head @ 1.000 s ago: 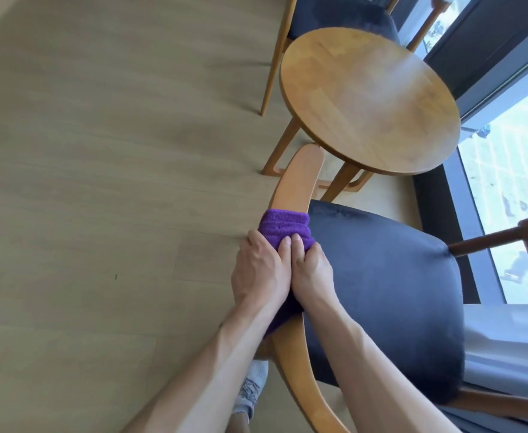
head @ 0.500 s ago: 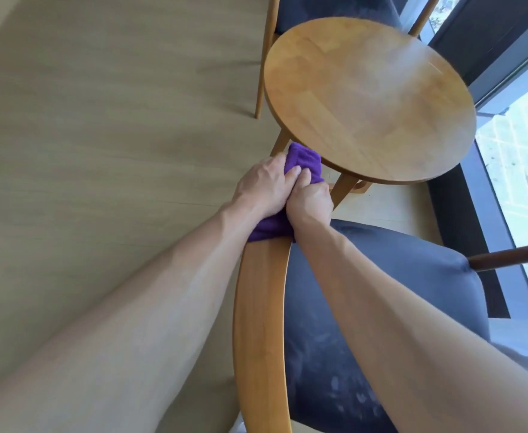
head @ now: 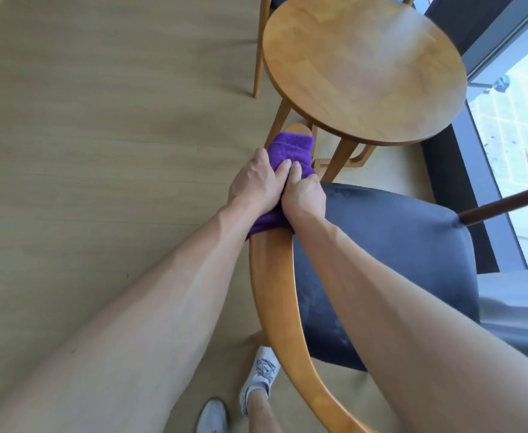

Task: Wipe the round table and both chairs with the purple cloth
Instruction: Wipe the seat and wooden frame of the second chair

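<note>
The purple cloth (head: 291,151) is wrapped over the far end of the near chair's curved wooden armrest (head: 275,295). My left hand (head: 256,182) and my right hand (head: 303,195) sit side by side on it, fingers curled round the cloth and the armrest beneath. The chair's dark seat cushion (head: 397,260) lies to the right of my arms. Just beyond my hands stands the round wooden table (head: 362,64). Behind it, only a leg and a sliver of seat of the second chair (head: 258,57) show at the top edge.
Light wood floor (head: 100,135) spreads out to the left. A tall window (head: 512,135) with a dark frame runs along the right. The near chair's other armrest (head: 506,204) juts in at the right. My shoes (head: 262,379) are under the armrest at the bottom.
Both hands slid the cloth forward along the armrest from near the seat to its far tip, then a little back, leaving the tip showing beyond the cloth. The camera leaned forward.
</note>
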`<state>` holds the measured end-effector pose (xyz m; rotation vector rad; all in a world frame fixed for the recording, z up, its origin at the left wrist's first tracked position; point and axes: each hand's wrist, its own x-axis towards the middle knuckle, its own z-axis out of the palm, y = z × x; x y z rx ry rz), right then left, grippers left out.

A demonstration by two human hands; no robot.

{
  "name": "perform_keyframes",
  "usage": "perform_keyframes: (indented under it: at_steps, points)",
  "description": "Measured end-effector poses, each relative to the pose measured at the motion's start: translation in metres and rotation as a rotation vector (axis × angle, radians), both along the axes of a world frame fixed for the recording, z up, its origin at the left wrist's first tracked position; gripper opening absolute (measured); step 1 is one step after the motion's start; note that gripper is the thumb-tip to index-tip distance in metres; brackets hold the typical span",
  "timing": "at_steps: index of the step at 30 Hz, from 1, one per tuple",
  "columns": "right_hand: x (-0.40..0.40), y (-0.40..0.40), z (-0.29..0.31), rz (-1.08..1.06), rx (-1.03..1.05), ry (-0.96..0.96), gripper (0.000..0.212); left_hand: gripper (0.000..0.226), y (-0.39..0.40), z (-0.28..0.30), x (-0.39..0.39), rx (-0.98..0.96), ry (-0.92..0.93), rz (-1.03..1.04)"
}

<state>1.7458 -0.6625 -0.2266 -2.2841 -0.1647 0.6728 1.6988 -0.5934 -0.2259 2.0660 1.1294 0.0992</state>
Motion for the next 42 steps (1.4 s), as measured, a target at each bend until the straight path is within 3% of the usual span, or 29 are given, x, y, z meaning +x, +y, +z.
perform_keyframes:
  at_steps: [9, 20, 26, 42]
  points:
    - [-0.088, -0.087, 0.011, 0.090, 0.019, 0.048, 0.050, 0.040, -0.099, -0.002, -0.095, -0.105, -0.174, 0.204]
    - [-0.128, -0.167, 0.014, 0.236, -0.051, 0.067, 0.030, 0.039, -0.192, -0.007, -0.148, -0.134, -0.160, 0.325]
    - [-0.114, -0.150, 0.007, 0.215, -0.013, 0.156, 0.032, 0.027, -0.173, -0.008, -0.137, -0.157, -0.157, 0.320]
    - [0.010, -0.004, -0.014, -0.006, 0.223, 0.128, 0.050, 0.046, -0.010, -0.008, 0.004, 0.133, 0.106, 0.087]
